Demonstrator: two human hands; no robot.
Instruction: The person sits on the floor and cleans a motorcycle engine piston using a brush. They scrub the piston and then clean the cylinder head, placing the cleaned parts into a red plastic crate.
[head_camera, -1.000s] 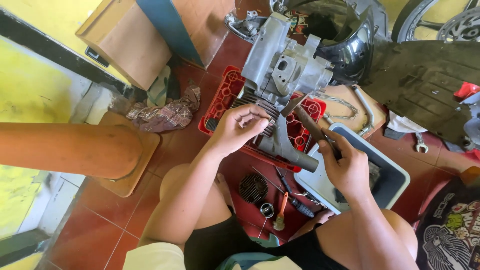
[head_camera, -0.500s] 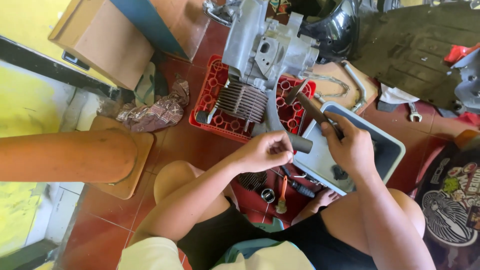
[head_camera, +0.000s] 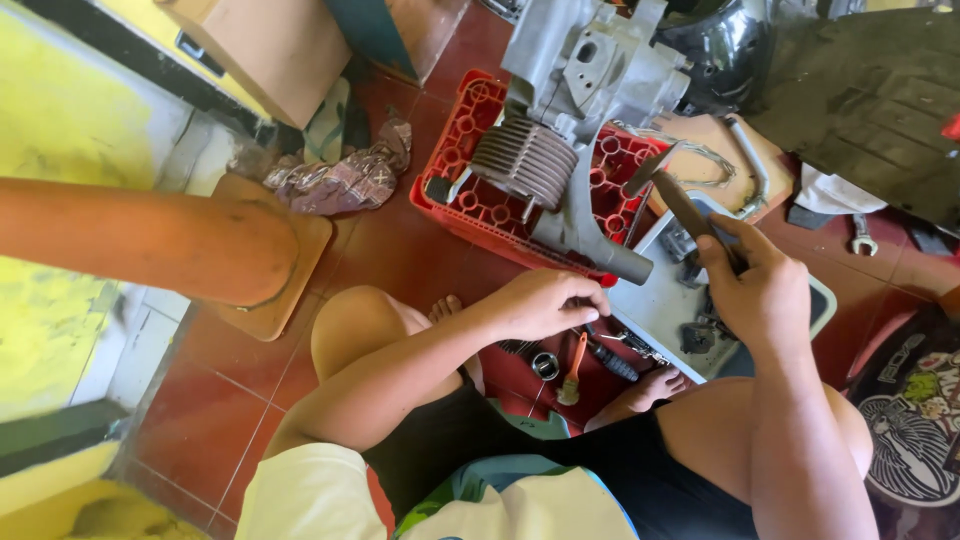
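Far left, an orange post (head_camera: 140, 235) on a wooden base; upper left, a crumpled rag (head_camera: 340, 180) on the red tile floor; centre, left hand (head_camera: 545, 303) curled loosely, fingertips bunched, what it pinches can't be told, just below the engine's grey tube (head_camera: 610, 255); engine w/ finned cylinder (head_camera: 525, 160) sits on a red plastic crate (head_camera: 465, 200), upper centre; right of centre, right hand (head_camera: 760, 290) clenched on a dark flat tool (head_camera: 685, 205), over a grey tray (head_camera: 660, 310).
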